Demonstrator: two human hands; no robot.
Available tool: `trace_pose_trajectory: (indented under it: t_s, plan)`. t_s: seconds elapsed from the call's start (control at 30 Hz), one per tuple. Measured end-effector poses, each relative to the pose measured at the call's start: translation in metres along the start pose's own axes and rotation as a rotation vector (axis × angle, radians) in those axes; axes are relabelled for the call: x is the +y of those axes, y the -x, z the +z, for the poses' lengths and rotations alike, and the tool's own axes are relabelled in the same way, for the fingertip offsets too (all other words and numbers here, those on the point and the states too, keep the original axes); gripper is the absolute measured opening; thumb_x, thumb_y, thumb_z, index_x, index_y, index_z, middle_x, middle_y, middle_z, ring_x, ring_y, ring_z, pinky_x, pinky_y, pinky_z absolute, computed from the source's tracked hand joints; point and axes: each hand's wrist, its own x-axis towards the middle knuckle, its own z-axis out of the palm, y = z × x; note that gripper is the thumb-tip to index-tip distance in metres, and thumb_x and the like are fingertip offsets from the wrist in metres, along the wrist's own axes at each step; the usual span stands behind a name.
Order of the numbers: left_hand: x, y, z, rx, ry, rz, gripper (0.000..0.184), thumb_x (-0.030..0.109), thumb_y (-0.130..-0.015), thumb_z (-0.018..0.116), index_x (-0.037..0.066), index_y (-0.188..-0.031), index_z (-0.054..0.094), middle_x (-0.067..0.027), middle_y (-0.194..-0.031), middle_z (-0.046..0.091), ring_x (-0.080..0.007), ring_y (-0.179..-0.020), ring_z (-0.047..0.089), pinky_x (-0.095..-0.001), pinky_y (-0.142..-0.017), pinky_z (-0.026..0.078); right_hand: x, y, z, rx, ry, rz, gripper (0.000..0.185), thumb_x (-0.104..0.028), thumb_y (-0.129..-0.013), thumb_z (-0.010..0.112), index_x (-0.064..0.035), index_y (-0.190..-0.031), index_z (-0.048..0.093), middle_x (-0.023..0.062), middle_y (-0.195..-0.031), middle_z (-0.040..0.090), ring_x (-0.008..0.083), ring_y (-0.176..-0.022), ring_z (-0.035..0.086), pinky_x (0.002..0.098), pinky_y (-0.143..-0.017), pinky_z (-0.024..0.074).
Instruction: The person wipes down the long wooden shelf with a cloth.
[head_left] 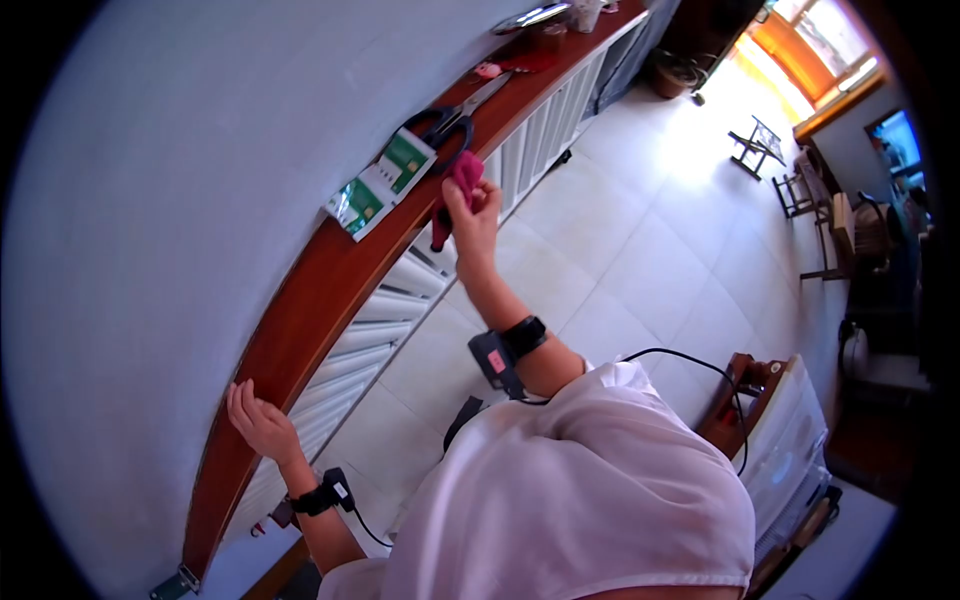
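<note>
In the head view a long reddish-brown wooden shelf [290, 325] runs along the wall above a white radiator [385, 310]. My right hand [476, 222] is closed on a dark pink cloth [466, 172], held at the shelf's front edge beside the scissors. Part of the cloth hangs below my thumb. Lower down, my left hand [262, 424] rests with outstretched fingers on the shelf near the wall, holding nothing. Close to the cloth lie dark-handled scissors [462, 118] and a green-and-white packet [380, 184].
Farther along the shelf are a small pink item [487, 70], a shiny metal object [530, 18] and a white cup [585, 14]. A folding stool [758, 147] stands on the tiled floor [620, 240]. A black cable [700, 366] loops beside my shirt.
</note>
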Motion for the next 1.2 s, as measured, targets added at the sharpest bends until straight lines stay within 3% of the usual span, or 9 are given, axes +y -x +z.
trace_pose_trajectory:
  t_s: [0.17,0.2,0.43,0.5,0.63,0.73,0.9,1.1,1.2]
  plan:
    - [0.000,0.002,0.001,-0.034,-0.011,-0.051,0.031,0.008,-0.098,0.036,0.000,-0.112,0.062,-0.0173,-0.119,0.059,-0.0328,-0.115,0.054,-0.0436,-0.099,0.044,0.008,0.017,-0.002,-0.075,-0.074,-0.034,0.040,-0.020,-0.093,0.063,-0.0090,-0.126,0.043,0.0065,-0.113,0.053,0.0140,-0.103,0.054,0.0285,-0.091,0.0457]
    - [-0.001,0.002,0.001,-0.033,0.011,-0.051,0.032,0.008,-0.098,0.035,0.000,-0.111,0.062,-0.0186,-0.118,0.059,-0.0338,-0.114,0.054,-0.0445,-0.098,0.044,0.011,0.002,-0.009,-0.043,0.057,-0.100,0.042,-0.017,-0.094,0.061,-0.0088,-0.130,0.042,0.0066,-0.116,0.052,0.0154,-0.107,0.054,0.0297,-0.092,0.0462]
    - [-0.006,0.006,0.003,-0.058,0.002,-0.065,0.033,0.009,-0.098,0.033,-0.001,-0.110,0.062,-0.0199,-0.116,0.060,-0.0350,-0.112,0.055,-0.0456,-0.097,0.045,-0.053,-0.136,-0.035,0.095,0.040,-0.180,0.045,-0.028,-0.094,0.060,-0.0089,-0.134,0.051,0.0141,-0.115,0.051,0.0247,-0.106,0.054,0.0352,-0.093,0.0442]
    - [-0.009,0.009,0.004,-0.079,0.009,-0.077,0.033,0.009,-0.099,0.033,-0.001,-0.111,0.062,-0.0198,-0.120,0.058,-0.0347,-0.115,0.053,-0.0457,-0.099,0.044,-0.041,-0.143,-0.044,0.146,0.490,-0.372,0.048,-0.026,-0.094,0.061,-0.0088,-0.137,0.050,0.0156,-0.119,0.050,0.0287,-0.109,0.052,0.0363,-0.095,0.0415]
    - [-0.008,0.007,0.004,-0.057,-0.113,-0.022,0.035,0.014,-0.103,0.030,0.000,-0.113,0.061,-0.0177,-0.128,0.053,-0.0341,-0.123,0.047,-0.0475,-0.104,0.040,-0.029,-0.132,-0.047,0.071,0.441,-0.463,0.048,-0.023,-0.094,0.060,-0.0072,-0.137,0.049,0.0187,-0.124,0.048,0.0318,-0.117,0.049,0.0366,-0.099,0.0394]
    - [-0.009,0.006,0.004,-0.047,-0.146,-0.013,0.038,0.018,-0.104,0.029,0.000,-0.112,0.061,-0.0176,-0.128,0.054,-0.0352,-0.123,0.047,-0.0490,-0.106,0.038,-0.047,-0.196,-0.059,0.151,0.529,-0.465,0.044,-0.025,-0.095,0.056,-0.0078,-0.136,0.049,0.0211,-0.124,0.048,0.0371,-0.114,0.050,0.0388,-0.098,0.0402]
    - [-0.005,0.003,0.001,-0.079,-0.111,-0.036,0.039,0.020,-0.105,0.028,-0.002,-0.112,0.060,-0.0193,-0.128,0.053,-0.0362,-0.124,0.045,-0.0500,-0.106,0.037,-0.084,-0.290,-0.079,0.236,0.649,-0.496,0.042,-0.034,-0.099,0.048,-0.0084,-0.133,0.051,0.0208,-0.120,0.053,0.0379,-0.109,0.053,0.0404,-0.095,0.0412]
    - [-0.004,0.002,0.000,-0.095,-0.107,-0.057,0.040,0.021,-0.104,0.029,-0.004,-0.110,0.059,-0.0218,-0.130,0.050,-0.0390,-0.124,0.044,-0.0512,-0.106,0.035,-0.051,-0.238,-0.069,0.197,0.485,-0.587,0.038,-0.025,-0.098,0.051,-0.0083,-0.132,0.052,0.0187,-0.121,0.053,0.0359,-0.112,0.053,0.0383,-0.095,0.0417]
    - [-0.001,-0.002,0.000,-0.095,-0.129,-0.054,0.040,0.020,-0.104,0.029,-0.005,-0.110,0.059,-0.0224,-0.130,0.050,-0.0391,-0.124,0.044,-0.0513,-0.105,0.035,-0.063,-0.276,-0.082,0.226,0.597,-0.604,0.038,-0.025,-0.098,0.051,-0.0085,-0.132,0.053,0.0187,-0.120,0.053,0.0368,-0.110,0.054,0.0390,-0.093,0.0428]
